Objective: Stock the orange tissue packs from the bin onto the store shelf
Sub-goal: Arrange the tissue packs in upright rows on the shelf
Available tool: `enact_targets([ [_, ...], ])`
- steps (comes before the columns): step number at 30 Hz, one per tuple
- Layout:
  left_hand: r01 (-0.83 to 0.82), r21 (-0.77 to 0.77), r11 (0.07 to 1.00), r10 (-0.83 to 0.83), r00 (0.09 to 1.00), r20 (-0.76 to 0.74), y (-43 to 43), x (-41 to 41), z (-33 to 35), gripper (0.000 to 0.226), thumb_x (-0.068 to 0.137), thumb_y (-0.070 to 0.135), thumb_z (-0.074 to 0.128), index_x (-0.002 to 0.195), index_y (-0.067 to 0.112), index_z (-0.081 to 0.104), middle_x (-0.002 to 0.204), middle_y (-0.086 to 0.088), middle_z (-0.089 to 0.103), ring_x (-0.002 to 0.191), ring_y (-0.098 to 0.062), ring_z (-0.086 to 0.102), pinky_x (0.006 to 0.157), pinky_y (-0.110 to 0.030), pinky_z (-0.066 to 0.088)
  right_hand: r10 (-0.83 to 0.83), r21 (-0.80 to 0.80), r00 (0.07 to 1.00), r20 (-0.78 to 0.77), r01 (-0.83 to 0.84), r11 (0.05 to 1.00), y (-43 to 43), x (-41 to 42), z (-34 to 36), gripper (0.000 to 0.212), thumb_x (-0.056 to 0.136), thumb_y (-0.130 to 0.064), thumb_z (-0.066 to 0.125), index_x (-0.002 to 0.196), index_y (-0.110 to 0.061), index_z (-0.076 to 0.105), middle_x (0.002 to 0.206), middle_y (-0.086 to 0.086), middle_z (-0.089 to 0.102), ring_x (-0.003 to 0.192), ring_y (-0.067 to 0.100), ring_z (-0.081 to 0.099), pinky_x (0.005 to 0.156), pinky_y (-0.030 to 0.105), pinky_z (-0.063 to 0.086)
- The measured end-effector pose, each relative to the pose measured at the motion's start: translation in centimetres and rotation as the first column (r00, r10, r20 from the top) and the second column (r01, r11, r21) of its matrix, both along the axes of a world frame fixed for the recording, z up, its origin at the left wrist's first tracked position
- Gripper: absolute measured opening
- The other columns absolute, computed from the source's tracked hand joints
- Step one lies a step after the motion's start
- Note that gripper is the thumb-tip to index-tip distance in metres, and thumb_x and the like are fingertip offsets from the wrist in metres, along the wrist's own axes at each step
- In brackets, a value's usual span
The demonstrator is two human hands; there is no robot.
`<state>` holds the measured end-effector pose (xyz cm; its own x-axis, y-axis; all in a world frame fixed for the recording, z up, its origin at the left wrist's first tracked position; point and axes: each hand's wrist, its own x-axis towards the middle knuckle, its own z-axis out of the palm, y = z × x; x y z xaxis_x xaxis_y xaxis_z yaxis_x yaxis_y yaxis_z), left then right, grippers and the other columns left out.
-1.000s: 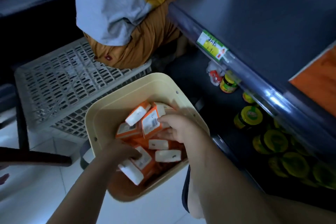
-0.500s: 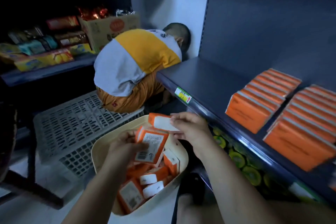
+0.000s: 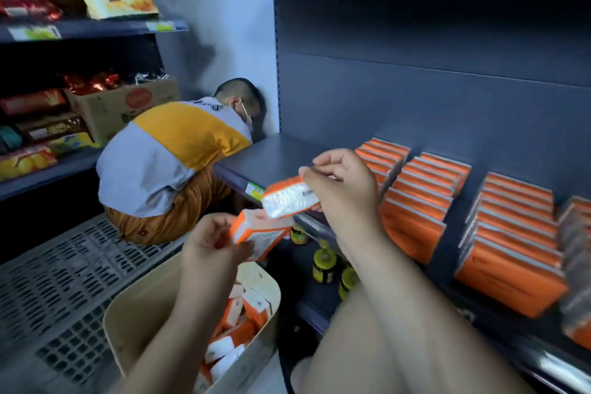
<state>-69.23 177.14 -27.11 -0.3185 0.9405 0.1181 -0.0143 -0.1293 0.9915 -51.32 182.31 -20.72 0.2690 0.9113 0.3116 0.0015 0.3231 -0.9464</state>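
Right hand pinches one orange tissue pack by its near end, thumb on top, fingers underneath; the pack sticks out to that hand's left, long axis roughly parallel to the shelf front edge, white side facing the camera. The hand sits at the shelf lip, so it's the nearer one. The stocked rows stand just to its right and beyond, on edge, packed front to back. Bare shelf lies ahead and to its left.

Key relation: the held pack points away from the rows, crosswise to how the stocked ones stand. My read: it needs a wrist turn to stand it on edge before it goes in front of a row or starts a new one on the bare stretch.

Left hand is lower and nearer the body, below-left of the right hand, above the bin. It grips a second pack between thumb and curled fingers, tilted up toward the first; the two packs nearly touch, though blur makes contact hard to call. More packs lie loose in the bin under that hand.

Right forearm reaches up across the frame, wrist bent leftward.
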Motion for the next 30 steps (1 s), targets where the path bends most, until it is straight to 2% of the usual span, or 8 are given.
enact_targets([
  [5, 0.084, 0.240, 0.967, -0.103, 0.993, 0.066, 0.5, 4.7, 2.5, 0.030, 0.088, -0.023, 0.055, 0.089, 0.005, 0.066, 0.087, -0.005, 0.075, 0.084, -0.015, 0.072, 0.075, -0.027, 0.062, -0.010, 0.103, 0.998, 0.056, 0.004, 0.995, -3.2, 6.0, 0.8, 0.042, 0.080, -0.007, 0.072, 0.112, -0.034, 0.069, 0.117, -0.007, 0.073, 0.116, 0.008, 0.066, 0.098, 0.048, 0.055],
  [8, 0.125, 0.325, 0.937, -0.156, 0.985, 0.069, 1.0, 8.4, 3.7, 0.024, 0.099, -0.007, 0.058, 0.079, 0.003, 0.066, 0.093, -0.008, 0.078, 0.092, -0.015, 0.074, 0.082, -0.032, 0.059, 0.037, 0.019, 0.999, -0.010, -0.037, 0.999, -5.5, 10.2, 1.4, 0.068, 0.074, -0.014, 0.072, 0.136, -0.040, 0.059, 0.135, -0.007, 0.065, 0.128, 0.014, 0.062, 0.091, 0.039, 0.057],
  [11, 0.197, 0.399, 0.895, -0.226, 0.974, 0.027, 1.2, 12.8, 4.9, 0.035, 0.092, 0.019, 0.077, 0.068, 0.003, 0.058, 0.107, -0.014, 0.075, 0.104, -0.021, 0.072, 0.093, -0.036, 0.053, 0.085, -0.023, 0.995, -0.053, -0.086, 0.996, -8.0, 14.7, 2.1, 0.079, 0.074, -0.008, 0.069, 0.146, -0.036, 0.050, 0.126, 0.003, 0.072, 0.117, 0.022, 0.070, 0.086, 0.040, 0.061],
  [17, 0.300, 0.432, 0.850, -0.251, 0.953, -0.167, 0.2, 23.2, 6.2, 0.019, 0.082, 0.009, 0.084, 0.074, 0.020, 0.071, 0.157, 0.008, 0.046, 0.141, 0.007, 0.042, 0.113, -0.025, 0.038, -0.067, -0.065, 0.989, 0.128, 0.076, 0.995, -13.8, 23.7, 2.6, 0.041, 0.086, 0.003, 0.066, 0.122, -0.017, 0.070, 0.110, 0.013, 0.077, 0.097, 0.020, 0.072, 0.090, 0.034, 0.056],
  [22, 0.539, 0.329, 0.776, -0.578, 0.816, 0.028, -1.9, 30.5, 4.7, 0.072, 0.072, -0.006, 0.085, 0.131, 0.028, 0.063, 0.123, 0.019, 0.071, 0.112, -0.001, 0.066, 0.101, -0.029, 0.053, -0.166, -0.082, 0.977, 0.135, 0.178, 0.981, -19.4, 30.3, 0.1, 0.038, 0.075, -0.004, 0.063, 0.112, -0.004, 0.070, 0.101, 0.006, 0.073, 0.092, 0.015, 0.066, 0.083, 0.024, 0.052],
  [24, 0.616, 0.288, 0.734, -0.663, 0.742, 0.103, -2.5, 32.1, 3.4, 0.089, 0.066, -0.005, 0.089, 0.139, 0.033, 0.055, 0.132, 0.010, 0.069, 0.117, -0.010, 0.068, 0.102, -0.036, 0.054, -0.177, -0.086, 0.981, 0.083, 0.183, 0.979, -21.8, 32.2, -1.0, 0.038, 0.076, -0.001, 0.063, 0.113, -0.007, 0.070, 0.100, 0.004, 0.074, 0.093, 0.016, 0.066, 0.084, 0.027, 0.052],
  [26, 0.655, 0.252, 0.713, -0.697, 0.699, 0.157, -2.9, 33.1, 2.0, 0.093, 0.060, 0.005, 0.092, 0.141, 0.034, 0.056, 0.144, -0.002, 0.063, 0.129, -0.024, 0.063, 0.109, -0.052, 0.050, -0.193, -0.122, 0.980, 0.046, 0.198, 0.973, -23.6, 33.5, -1.6, 0.036, 0.079, 0.002, 0.064, 0.113, -0.006, 0.069, 0.096, 0.002, 0.073, 0.089, 0.016, 0.067, 0.080, 0.027, 0.053],
  [30, 0.722, 0.167, 0.671, -0.740, 0.638, 0.214, -4.1, 34.0, 0.5, 0.068, 0.065, 0.016, 0.090, 0.128, 0.007, 0.066, 0.122, -0.013, 0.074, 0.120, -0.040, 0.067, 0.106, -0.067, 0.049, -0.257, -0.144, 0.963, 0.080, 0.267, 0.953, -25.8, 35.8, -1.3, 0.032, 0.084, 0.003, 0.063, 0.114, -0.005, 0.070, 0.092, 0.004, 0.072, 0.076, 0.013, 0.069, 0.066, 0.024, 0.054],
])
